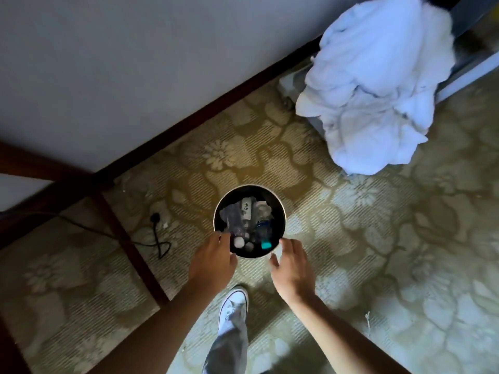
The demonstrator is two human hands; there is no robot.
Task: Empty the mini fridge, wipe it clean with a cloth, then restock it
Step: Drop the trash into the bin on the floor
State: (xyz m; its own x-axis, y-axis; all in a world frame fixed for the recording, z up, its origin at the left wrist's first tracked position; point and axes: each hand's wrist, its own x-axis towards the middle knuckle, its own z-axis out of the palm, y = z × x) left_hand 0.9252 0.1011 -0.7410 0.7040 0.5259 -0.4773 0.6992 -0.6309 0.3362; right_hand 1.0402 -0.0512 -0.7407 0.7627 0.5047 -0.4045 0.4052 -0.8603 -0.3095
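A small round bin (280,211) stands on the patterned carpet, dark inside with a pale rim. It holds wrappers, a plastic bottle with a teal cap (266,244) and small round bits. My left hand (213,263) touches the bin's near-left rim, fingers curled over the edge. My right hand (293,268) hovers at the near-right rim with fingers spread and holds nothing. A heap of white cloth (378,85) is piled at the upper right. No fridge is in view.
A dark wooden table leg (127,244) and frame stand to the left, with a black cable and plug (156,230) on the carpet. A white wall with dark skirting (205,112) runs diagonally behind. My white sneaker (233,306) is just below the bin.
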